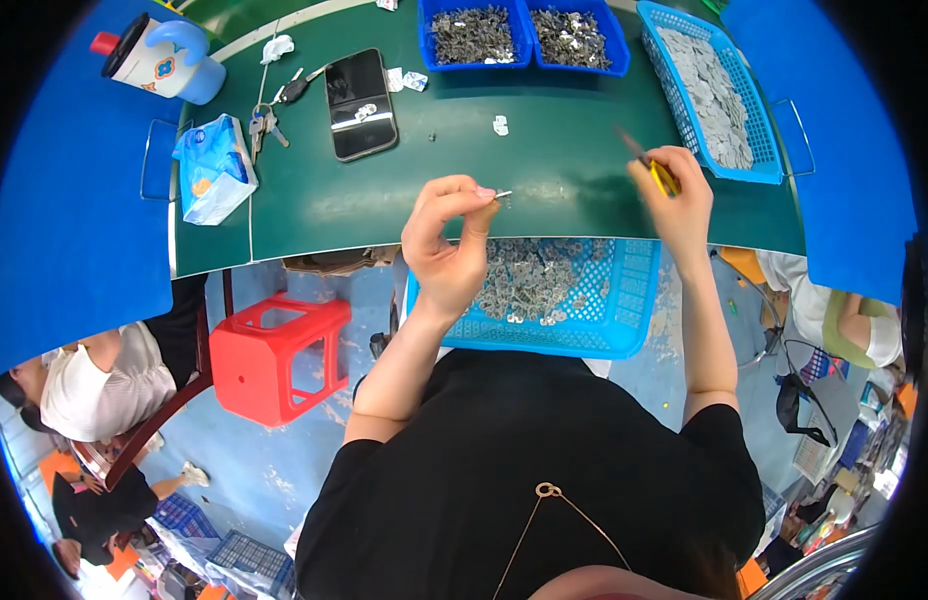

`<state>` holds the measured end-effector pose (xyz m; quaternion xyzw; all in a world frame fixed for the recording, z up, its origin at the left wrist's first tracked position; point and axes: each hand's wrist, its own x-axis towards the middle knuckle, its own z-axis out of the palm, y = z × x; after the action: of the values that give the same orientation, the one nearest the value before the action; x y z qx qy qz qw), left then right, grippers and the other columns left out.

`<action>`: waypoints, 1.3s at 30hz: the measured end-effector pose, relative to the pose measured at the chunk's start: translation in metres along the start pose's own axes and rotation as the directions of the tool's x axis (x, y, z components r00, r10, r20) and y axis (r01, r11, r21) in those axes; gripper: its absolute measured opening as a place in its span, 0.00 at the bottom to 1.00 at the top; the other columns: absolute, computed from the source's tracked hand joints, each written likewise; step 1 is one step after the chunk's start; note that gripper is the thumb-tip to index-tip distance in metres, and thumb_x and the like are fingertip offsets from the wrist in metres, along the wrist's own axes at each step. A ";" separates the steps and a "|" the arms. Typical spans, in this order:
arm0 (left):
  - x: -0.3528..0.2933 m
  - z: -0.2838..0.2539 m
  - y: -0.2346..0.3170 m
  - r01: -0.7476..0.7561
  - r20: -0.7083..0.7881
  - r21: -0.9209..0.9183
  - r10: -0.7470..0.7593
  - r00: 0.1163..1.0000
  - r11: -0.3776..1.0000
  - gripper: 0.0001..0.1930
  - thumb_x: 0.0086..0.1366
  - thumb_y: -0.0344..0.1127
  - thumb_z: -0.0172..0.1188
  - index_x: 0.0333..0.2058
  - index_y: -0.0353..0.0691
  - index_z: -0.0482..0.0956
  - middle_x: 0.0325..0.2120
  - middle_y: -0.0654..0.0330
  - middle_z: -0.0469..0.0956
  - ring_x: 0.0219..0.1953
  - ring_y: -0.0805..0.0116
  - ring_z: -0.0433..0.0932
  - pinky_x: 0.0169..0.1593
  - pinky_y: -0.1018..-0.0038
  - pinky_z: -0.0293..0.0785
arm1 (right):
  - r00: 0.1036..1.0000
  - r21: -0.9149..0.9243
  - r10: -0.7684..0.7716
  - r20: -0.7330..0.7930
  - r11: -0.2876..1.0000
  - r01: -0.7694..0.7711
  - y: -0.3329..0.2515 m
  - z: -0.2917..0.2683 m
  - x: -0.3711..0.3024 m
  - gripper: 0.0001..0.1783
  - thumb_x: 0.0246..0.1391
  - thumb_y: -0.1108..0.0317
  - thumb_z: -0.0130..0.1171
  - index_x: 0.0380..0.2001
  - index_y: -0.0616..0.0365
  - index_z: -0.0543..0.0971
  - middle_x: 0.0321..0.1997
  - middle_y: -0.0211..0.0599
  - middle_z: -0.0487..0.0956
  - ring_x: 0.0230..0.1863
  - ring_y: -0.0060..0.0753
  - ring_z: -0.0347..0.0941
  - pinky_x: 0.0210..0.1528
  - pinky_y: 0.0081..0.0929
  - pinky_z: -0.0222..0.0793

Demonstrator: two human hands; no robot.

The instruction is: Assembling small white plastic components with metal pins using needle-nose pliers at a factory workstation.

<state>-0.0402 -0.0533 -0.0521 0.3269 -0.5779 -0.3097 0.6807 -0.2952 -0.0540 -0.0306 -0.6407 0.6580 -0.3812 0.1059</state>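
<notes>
My left hand (446,240) is raised over the green table's (544,180) near edge, pinching a tiny metal part (502,194) between thumb and fingertips. My right hand (674,195) grips a small tool with a yellow handle (662,176), its dark tip pointing up and left over the table. Below both hands, a blue mesh basket (624,310) on my lap holds a heap of small grey metal parts (529,280).
At the back stand two blue bins (524,35) of dark parts and a blue mesh basket (709,90) of flat grey pieces. A phone (360,103), keys (269,115), a tissue pack (214,165) and a mug (159,58) lie left. A red stool (279,355) and seated people are nearby.
</notes>
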 end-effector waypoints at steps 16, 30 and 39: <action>0.005 -0.003 0.015 -0.119 0.098 0.159 0.105 0.990 0.980 0.10 0.50 0.17 0.64 0.31 0.37 0.77 0.28 0.57 0.76 0.29 0.67 0.77 0.33 0.76 0.73 | 0.568 -0.349 -0.801 0.187 0.487 0.801 -0.101 -0.028 0.009 0.24 0.28 0.67 0.70 0.36 0.58 0.81 0.38 0.33 0.76 0.39 0.36 0.71 0.41 0.37 0.62; 0.007 -0.003 0.015 -0.105 0.147 0.184 0.078 0.986 0.977 0.09 0.50 0.20 0.66 0.31 0.38 0.79 0.27 0.58 0.77 0.28 0.67 0.77 0.32 0.76 0.72 | 0.436 -0.271 -0.840 0.323 0.359 0.893 -0.105 -0.037 0.022 0.23 0.30 0.67 0.69 0.34 0.66 0.79 0.36 0.37 0.75 0.36 0.37 0.70 0.33 0.34 0.64; 0.006 -0.005 0.016 -0.049 0.184 0.127 0.025 0.983 0.991 0.11 0.49 0.19 0.66 0.32 0.37 0.80 0.28 0.57 0.78 0.30 0.67 0.78 0.34 0.77 0.73 | 0.548 -0.147 -0.729 0.411 0.540 0.829 -0.098 -0.041 0.021 0.23 0.27 0.69 0.70 0.33 0.63 0.78 0.34 0.37 0.74 0.33 0.37 0.70 0.31 0.32 0.63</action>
<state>-0.0340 -0.0479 -0.0363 0.3303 -0.6627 -0.2868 0.6079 -0.2493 -0.0474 0.0675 -0.9255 0.3265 -0.1718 -0.0855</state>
